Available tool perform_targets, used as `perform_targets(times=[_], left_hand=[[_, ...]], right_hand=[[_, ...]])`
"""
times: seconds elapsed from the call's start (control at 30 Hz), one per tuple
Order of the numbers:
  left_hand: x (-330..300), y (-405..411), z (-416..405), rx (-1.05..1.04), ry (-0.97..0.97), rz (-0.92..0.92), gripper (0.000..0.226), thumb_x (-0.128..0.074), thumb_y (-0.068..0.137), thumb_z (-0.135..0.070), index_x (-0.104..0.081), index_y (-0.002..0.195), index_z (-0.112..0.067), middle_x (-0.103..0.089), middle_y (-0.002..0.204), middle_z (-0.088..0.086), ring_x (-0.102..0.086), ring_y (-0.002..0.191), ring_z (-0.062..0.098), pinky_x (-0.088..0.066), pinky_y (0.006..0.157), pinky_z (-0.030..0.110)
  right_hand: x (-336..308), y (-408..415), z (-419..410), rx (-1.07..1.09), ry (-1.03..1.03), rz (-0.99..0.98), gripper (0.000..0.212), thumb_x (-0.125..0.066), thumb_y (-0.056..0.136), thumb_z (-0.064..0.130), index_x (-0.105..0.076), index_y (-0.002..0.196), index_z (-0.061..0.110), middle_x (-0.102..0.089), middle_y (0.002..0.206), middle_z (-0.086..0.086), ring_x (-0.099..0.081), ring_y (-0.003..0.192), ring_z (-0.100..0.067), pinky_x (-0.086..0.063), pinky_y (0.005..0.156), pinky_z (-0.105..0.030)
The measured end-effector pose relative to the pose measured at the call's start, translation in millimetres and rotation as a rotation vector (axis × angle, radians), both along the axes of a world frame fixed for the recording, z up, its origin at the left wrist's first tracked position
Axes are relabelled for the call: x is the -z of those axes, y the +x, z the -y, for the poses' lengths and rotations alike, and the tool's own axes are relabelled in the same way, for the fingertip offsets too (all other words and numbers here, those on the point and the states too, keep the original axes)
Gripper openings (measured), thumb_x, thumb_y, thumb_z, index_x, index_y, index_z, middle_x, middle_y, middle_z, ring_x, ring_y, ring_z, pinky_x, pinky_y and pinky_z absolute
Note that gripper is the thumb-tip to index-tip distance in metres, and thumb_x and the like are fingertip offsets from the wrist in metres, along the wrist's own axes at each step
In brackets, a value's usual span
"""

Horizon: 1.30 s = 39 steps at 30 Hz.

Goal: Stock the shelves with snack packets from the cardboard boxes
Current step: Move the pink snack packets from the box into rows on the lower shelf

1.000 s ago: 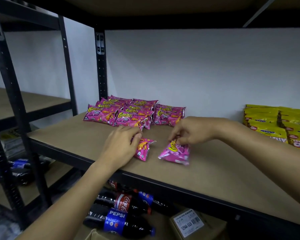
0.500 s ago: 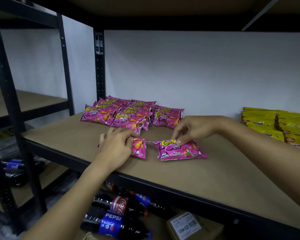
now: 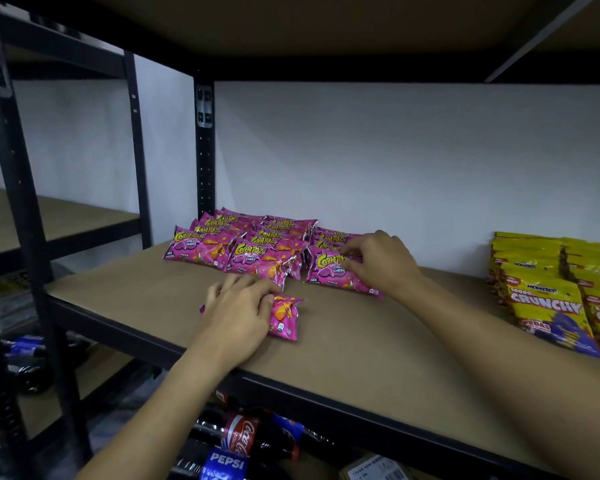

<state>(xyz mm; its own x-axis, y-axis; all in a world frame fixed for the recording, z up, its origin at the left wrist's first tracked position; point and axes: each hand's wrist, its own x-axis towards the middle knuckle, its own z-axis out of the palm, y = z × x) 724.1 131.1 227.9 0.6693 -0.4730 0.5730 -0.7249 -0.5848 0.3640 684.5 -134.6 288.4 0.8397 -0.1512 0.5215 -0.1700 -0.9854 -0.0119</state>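
Observation:
Several pink Corntoz snack packets (image 3: 243, 244) lie in rows at the back left of the brown shelf board (image 3: 378, 341). My right hand (image 3: 378, 261) pinches the top edge of one pink packet (image 3: 333, 271) that lies at the right end of the front row. My left hand (image 3: 236, 306) lies over another pink packet (image 3: 284, 317) nearer the shelf's front, thumb against it; most of that packet is hidden under the hand.
Yellow Crunchy packets (image 3: 548, 299) are stacked at the right of the shelf. Black uprights (image 3: 205, 150) frame the rack. Cola bottles (image 3: 236, 445) and a cardboard box (image 3: 378, 471) sit on the level below. Another rack (image 3: 21, 220) stands to the left.
My right hand has carried its pink packet back and set it at the right end of the front row. The left hand has stayed on its packet. The view has shifted closer.

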Motion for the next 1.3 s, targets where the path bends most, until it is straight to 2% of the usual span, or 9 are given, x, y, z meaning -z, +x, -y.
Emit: perform_targets(times=[0.1,0.2,0.3,0.5,0.73,0.87,1.03,1.13,1.3], left_hand=[[2,4,1,0.013,-0.005,0.012,0.027,-0.041,0.103,-0.029,-0.061,0.120,-0.035,-0.056,0.121,-0.017,-0.037,0.124,0.007,-0.015,0.104,0.029],[4,7,3,0.037,-0.021,0.020,0.025,-0.044,0.102,-0.027,-0.063,0.118,-0.033,-0.058,0.118,-0.016,-0.041,0.122,0.009,-0.022,0.102,0.029],[7,10,4,0.043,-0.031,0.048,0.023,-0.048,0.100,-0.025,-0.064,0.115,-0.030,-0.060,0.114,-0.013,-0.044,0.118,0.011,-0.028,0.100,0.030],[8,14,4,0.070,-0.044,0.089,0.021,-0.049,0.100,-0.025,-0.065,0.113,-0.027,-0.061,0.110,-0.013,-0.045,0.113,0.011,-0.030,0.098,0.026],[5,13,4,0.101,-0.032,0.086,0.020,-0.051,0.100,-0.027,-0.065,0.114,-0.026,-0.062,0.111,-0.013,-0.046,0.112,0.012,-0.031,0.095,0.025],[1,11,3,0.135,0.001,0.053,0.024,-0.050,0.101,-0.029,-0.064,0.120,-0.026,-0.062,0.117,-0.012,-0.046,0.117,0.012,-0.032,0.099,0.027],[-16,10,1,0.202,0.193,0.000,0.037,-0.046,0.101,-0.040,-0.053,0.137,-0.031,-0.054,0.135,-0.011,-0.040,0.127,0.012,-0.025,0.112,0.032],[-33,16,-6,0.255,0.384,-0.047,0.055,-0.048,0.090,-0.053,-0.048,0.142,-0.034,-0.050,0.142,-0.009,-0.038,0.133,0.014,-0.026,0.115,0.036],[-53,28,-16,0.370,0.502,-0.190,0.063,-0.076,0.086,-0.026,-0.048,0.142,-0.031,-0.048,0.143,-0.018,-0.043,0.131,-0.001,-0.031,0.111,0.019]], right_hand=[[2,11,-5,0.050,-0.031,0.023,0.031,-0.065,0.092,0.040,-0.068,0.123,0.032,-0.071,0.114,0.001,-0.056,0.113,-0.025,-0.042,0.091,-0.037],[1,17,-9,0.077,-0.041,0.019,0.032,-0.063,0.093,0.040,-0.067,0.124,0.033,-0.070,0.115,-0.001,-0.055,0.114,-0.025,-0.039,0.091,-0.036],[3,20,-12,0.076,-0.041,0.022,0.033,-0.063,0.093,0.040,-0.066,0.125,0.033,-0.070,0.115,-0.001,-0.055,0.115,-0.025,-0.039,0.090,-0.036],[4,18,-14,0.076,-0.033,0.018,0.034,-0.062,0.093,0.042,-0.066,0.125,0.033,-0.070,0.111,-0.002,-0.055,0.113,-0.026,-0.040,0.090,-0.037],[2,-5,-10,0.053,0.064,0.116,0.037,-0.064,0.090,0.045,-0.066,0.123,0.028,-0.065,0.108,-0.004,-0.054,0.107,-0.028,-0.041,0.087,-0.038],[7,-24,0,0.065,0.110,0.118,0.033,-0.065,0.090,0.043,-0.067,0.120,0.029,-0.065,0.104,-0.004,-0.055,0.105,-0.028,-0.040,0.085,-0.038],[19,-37,13,0.070,0.215,0.082,0.035,-0.064,0.089,0.043,-0.065,0.122,0.030,-0.064,0.110,-0.003,-0.055,0.109,-0.027,-0.042,0.092,-0.040],[17,-40,18,0.064,0.289,0.094,0.034,-0.065,0.089,0.040,-0.066,0.120,0.027,-0.064,0.111,-0.005,-0.056,0.111,-0.028,-0.044,0.093,-0.041],[20,-43,22,0.039,0.353,0.082,0.031,-0.067,0.089,0.035,-0.066,0.118,0.026,-0.064,0.103,-0.005,-0.059,0.104,-0.027,-0.048,0.091,-0.042]])
